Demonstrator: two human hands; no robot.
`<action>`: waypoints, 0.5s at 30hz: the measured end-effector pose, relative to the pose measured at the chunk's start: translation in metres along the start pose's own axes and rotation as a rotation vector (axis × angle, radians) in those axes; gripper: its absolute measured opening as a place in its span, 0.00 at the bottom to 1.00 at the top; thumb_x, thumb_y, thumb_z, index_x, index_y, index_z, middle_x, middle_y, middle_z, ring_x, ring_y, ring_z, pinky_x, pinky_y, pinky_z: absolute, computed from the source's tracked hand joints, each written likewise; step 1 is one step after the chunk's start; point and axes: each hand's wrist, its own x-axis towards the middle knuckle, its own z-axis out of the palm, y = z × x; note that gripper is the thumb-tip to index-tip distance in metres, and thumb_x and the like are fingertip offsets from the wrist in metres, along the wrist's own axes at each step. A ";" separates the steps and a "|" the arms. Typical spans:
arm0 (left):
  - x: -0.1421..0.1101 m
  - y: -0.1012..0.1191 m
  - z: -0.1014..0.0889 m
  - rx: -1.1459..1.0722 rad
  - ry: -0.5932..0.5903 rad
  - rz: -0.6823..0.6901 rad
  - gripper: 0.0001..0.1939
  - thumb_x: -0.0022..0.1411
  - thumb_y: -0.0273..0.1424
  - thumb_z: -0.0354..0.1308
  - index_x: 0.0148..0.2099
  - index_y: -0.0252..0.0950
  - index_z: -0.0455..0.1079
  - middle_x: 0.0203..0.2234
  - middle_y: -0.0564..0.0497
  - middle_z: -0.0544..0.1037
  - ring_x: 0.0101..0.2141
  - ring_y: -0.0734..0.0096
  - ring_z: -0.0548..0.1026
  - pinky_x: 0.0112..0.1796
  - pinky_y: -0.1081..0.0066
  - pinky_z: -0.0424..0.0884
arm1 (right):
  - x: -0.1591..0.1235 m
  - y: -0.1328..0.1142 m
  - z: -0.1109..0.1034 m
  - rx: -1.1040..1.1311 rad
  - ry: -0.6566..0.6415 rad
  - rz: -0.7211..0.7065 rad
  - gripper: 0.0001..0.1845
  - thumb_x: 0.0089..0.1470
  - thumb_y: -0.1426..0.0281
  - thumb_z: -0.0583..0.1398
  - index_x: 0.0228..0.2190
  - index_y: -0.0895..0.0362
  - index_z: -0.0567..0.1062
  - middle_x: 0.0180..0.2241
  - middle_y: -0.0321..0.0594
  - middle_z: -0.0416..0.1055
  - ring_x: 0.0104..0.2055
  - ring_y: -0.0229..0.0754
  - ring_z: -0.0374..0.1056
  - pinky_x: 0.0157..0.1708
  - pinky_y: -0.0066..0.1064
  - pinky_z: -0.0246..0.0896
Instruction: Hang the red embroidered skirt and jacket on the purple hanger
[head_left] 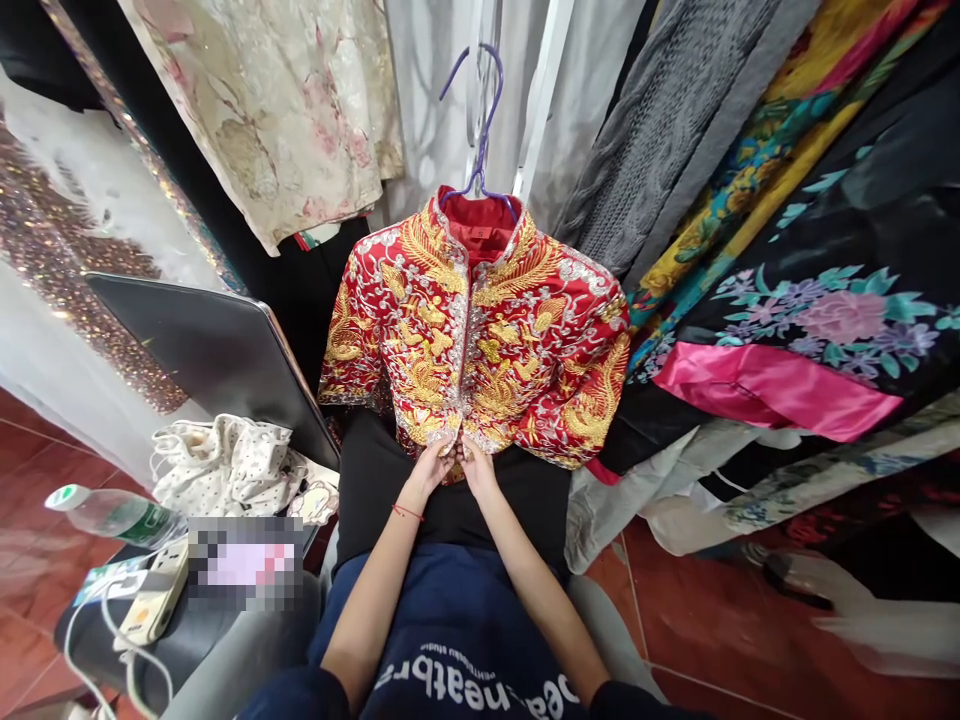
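Observation:
A red jacket (420, 330) with gold and silver embroidery hangs in front of me on a purple hanger (489, 110), its stand collar at the top. The front edges meet down the middle. At the lower hem, my left hand (436, 462) pinches the left front edge. Close beside it, my right hand (474, 462) pinches the right front edge at the same height. Both hands are closed on the cloth; any fastener between the fingertips is too small to make out. Black cloth (375, 490) lies across my lap under the hem.
Left of me, a dark panel (217, 350) leans near a spotted cloth (225, 465), a water bottle (112, 512) and a power strip (154, 590) with white cables. Garments hang close on both sides, including a grey knit (660, 130) and a black floral one (847, 310).

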 end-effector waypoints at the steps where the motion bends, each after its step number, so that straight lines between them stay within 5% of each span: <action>1: 0.000 0.002 0.001 -0.008 -0.005 -0.009 0.07 0.56 0.29 0.70 0.35 0.31 0.77 0.24 0.49 0.77 0.23 0.79 0.72 0.27 0.79 0.68 | 0.000 0.002 0.000 0.005 0.003 0.008 0.25 0.32 0.71 0.73 0.37 0.54 0.78 0.34 0.36 0.79 0.34 0.38 0.74 0.31 0.28 0.69; 15: -0.010 0.004 0.015 -0.023 -0.031 -0.021 0.10 0.56 0.31 0.71 0.31 0.30 0.75 0.22 0.51 0.76 0.21 0.81 0.70 0.24 0.80 0.67 | -0.002 0.008 0.002 0.054 0.016 -0.001 0.26 0.32 0.72 0.72 0.38 0.53 0.78 0.42 0.37 0.80 0.43 0.42 0.76 0.35 0.29 0.72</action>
